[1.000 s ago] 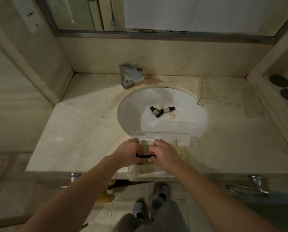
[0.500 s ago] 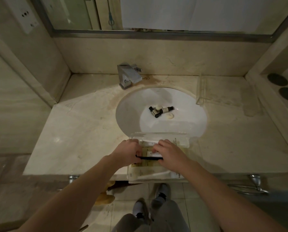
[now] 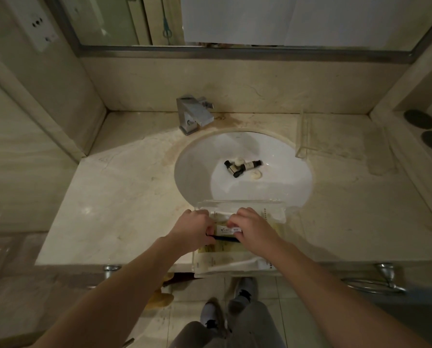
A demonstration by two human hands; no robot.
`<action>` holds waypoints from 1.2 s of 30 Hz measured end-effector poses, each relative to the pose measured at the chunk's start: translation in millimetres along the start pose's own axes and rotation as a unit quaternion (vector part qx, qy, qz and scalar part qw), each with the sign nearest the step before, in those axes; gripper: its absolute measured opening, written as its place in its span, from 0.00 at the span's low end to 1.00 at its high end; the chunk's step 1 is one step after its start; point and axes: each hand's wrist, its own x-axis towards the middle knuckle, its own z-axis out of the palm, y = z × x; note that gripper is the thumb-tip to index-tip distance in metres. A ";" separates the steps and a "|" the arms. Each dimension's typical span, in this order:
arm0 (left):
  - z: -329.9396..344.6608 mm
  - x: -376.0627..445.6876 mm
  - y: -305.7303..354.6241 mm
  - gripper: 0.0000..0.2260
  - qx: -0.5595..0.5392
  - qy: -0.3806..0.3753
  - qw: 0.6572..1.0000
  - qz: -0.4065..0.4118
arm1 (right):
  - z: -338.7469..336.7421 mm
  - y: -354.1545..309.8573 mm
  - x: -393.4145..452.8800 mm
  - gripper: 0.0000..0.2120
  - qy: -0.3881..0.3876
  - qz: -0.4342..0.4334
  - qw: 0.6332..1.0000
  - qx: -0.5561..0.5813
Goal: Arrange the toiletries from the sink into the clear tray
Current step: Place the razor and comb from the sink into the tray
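Observation:
A clear tray (image 3: 240,204) sits on the counter's front edge, just below the white sink (image 3: 200,172). Several cream and white sachets (image 3: 231,262) lie in the tray. Both hands are over it. My left hand (image 3: 193,228) and my right hand (image 3: 254,229) each pinch one end of a thin black comb (image 3: 223,237), held level above a small white packet (image 3: 228,230). Two small bottles with black caps (image 3: 242,165) and a round cream soap (image 3: 255,175) lie near the sink's drain.
A chrome faucet (image 3: 195,116) stands behind the sink at the left. A second clear tray (image 3: 335,139) sits on the counter at the back right. Two dark round discs (image 3: 426,129) lie on the right ledge. A towel ring (image 3: 375,282) hangs below the counter front.
The comb now lies a little lower over the tray, and the small white packet shows between my hands. The bottles in the sink have not moved.

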 end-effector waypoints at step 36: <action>-14.8 15.2 4.0 0.20 -0.130 0.071 0.988 -0.050 | -10.8 14.7 8.2 0.02 0.071 0.011 0.996 0.053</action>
